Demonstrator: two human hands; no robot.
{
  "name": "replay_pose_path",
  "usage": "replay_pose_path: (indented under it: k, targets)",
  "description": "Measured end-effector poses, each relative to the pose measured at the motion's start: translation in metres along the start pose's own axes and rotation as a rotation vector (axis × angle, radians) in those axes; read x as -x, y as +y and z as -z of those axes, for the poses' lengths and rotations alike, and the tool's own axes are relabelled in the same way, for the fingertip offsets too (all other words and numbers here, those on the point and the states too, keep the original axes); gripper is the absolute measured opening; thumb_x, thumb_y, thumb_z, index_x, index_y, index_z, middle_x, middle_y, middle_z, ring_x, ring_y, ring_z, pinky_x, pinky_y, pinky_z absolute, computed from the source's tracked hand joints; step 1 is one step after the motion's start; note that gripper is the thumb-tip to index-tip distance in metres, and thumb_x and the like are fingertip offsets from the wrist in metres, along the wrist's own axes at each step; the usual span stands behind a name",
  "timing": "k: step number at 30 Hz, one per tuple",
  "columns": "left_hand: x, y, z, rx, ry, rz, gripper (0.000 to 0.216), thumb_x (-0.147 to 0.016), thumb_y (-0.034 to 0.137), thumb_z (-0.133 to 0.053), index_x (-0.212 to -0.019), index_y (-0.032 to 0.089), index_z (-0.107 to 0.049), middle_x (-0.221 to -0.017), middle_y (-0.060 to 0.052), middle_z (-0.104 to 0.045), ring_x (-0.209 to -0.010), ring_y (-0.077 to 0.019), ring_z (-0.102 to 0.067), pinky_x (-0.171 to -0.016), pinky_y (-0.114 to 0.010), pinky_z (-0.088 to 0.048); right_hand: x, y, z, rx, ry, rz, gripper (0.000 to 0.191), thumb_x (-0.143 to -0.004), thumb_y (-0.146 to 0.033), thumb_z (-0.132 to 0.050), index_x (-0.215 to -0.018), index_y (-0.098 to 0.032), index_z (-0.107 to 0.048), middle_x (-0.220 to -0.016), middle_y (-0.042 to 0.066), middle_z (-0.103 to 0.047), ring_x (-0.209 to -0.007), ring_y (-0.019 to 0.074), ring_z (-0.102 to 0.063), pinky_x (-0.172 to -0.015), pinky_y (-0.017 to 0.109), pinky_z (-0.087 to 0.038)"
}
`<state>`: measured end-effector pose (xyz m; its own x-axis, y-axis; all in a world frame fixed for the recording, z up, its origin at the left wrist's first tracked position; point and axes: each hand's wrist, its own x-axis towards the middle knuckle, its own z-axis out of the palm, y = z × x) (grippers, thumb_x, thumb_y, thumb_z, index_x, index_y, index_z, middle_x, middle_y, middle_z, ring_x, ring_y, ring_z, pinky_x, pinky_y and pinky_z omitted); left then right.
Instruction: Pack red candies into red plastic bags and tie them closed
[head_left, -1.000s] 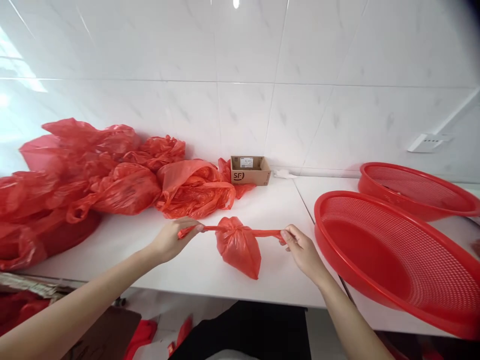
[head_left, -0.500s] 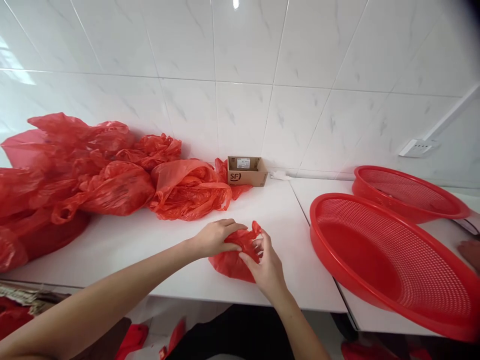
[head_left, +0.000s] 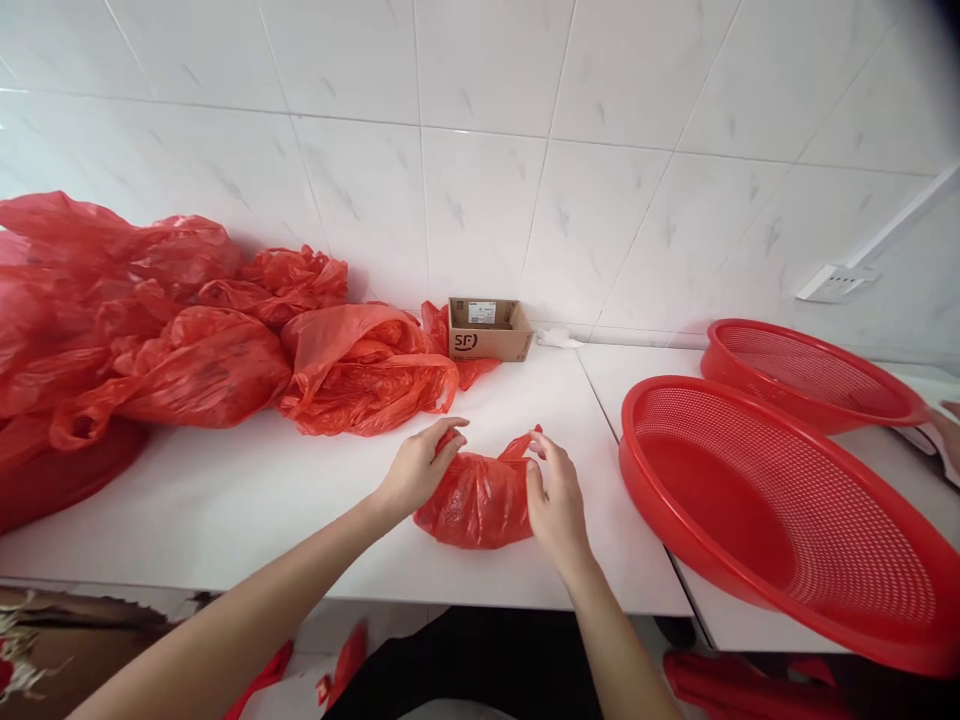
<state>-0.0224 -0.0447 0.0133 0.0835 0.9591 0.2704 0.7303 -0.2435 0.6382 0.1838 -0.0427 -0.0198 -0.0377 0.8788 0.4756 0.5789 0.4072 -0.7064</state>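
Observation:
A small, filled red plastic bag lies on the white counter near its front edge. My left hand pinches the bag's left handle at the top. My right hand pinches the right handle, with the palm against the bag's side. The two handles stand apart above the bag.
A heap of crumpled red plastic bags covers the counter's left and back. A small cardboard box stands against the tiled wall. Two big red mesh baskets lie to the right. Another person's hand shows at the right edge.
A second ago my hands pulled the handles taut and wide apart. They then came together over the bag, and now hold the handles a little apart at its top.

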Motion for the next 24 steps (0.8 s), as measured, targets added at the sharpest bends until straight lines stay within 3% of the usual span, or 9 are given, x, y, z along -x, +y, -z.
replay_pose_path:
  k: [4,8,12,24]
  targets:
    - [0.021,-0.002,-0.016,-0.019,0.122,0.017,0.045,-0.097,0.037,-0.038,-0.140,0.024,-0.033,-0.131,-0.007,-0.061,-0.118,-0.0193,-0.056,-0.099,-0.037,-0.044,0.019,-0.012,-0.024,0.194,-0.064,0.109,0.043,-0.096,-0.039,-0.042,-0.134,-0.020,-0.050,-0.138,0.015,-0.050,-0.127,0.0297,-0.045,-0.102,0.052,-0.040]
    - [0.037,-0.011,-0.035,-0.109,0.104,-0.026,0.043,-0.093,0.034,-0.048,-0.135,0.023,-0.044,-0.137,-0.008,-0.057,-0.131,-0.0256,-0.045,-0.110,-0.048,-0.030,0.028,0.001,-0.040,0.379,-0.151,0.105,0.048,-0.097,-0.042,-0.040,-0.137,-0.017,-0.051,-0.144,0.018,-0.044,-0.133,0.0358,-0.038,-0.102,0.057,-0.039]
    - [0.030,-0.019,-0.041,-0.181,0.081,-0.034,0.034,-0.094,0.030,-0.047,-0.126,0.022,-0.055,-0.130,-0.007,-0.062,-0.122,-0.0248,-0.052,-0.103,-0.045,-0.038,0.024,0.014,-0.044,0.407,-0.163,0.100,0.050,-0.099,-0.043,-0.034,-0.139,-0.016,-0.048,-0.143,0.018,-0.046,-0.133,0.0345,-0.039,-0.101,0.054,-0.040]
    - [0.005,-0.020,-0.047,-0.347,-0.020,0.064,0.029,-0.097,0.037,-0.040,-0.113,0.024,-0.060,-0.107,-0.006,-0.068,-0.097,-0.0245,-0.059,-0.084,-0.041,-0.044,0.002,0.026,-0.050,0.421,-0.151,0.101,0.047,-0.099,-0.039,-0.035,-0.137,-0.016,-0.051,-0.132,0.017,-0.053,-0.124,0.0290,-0.046,-0.100,0.048,-0.041]
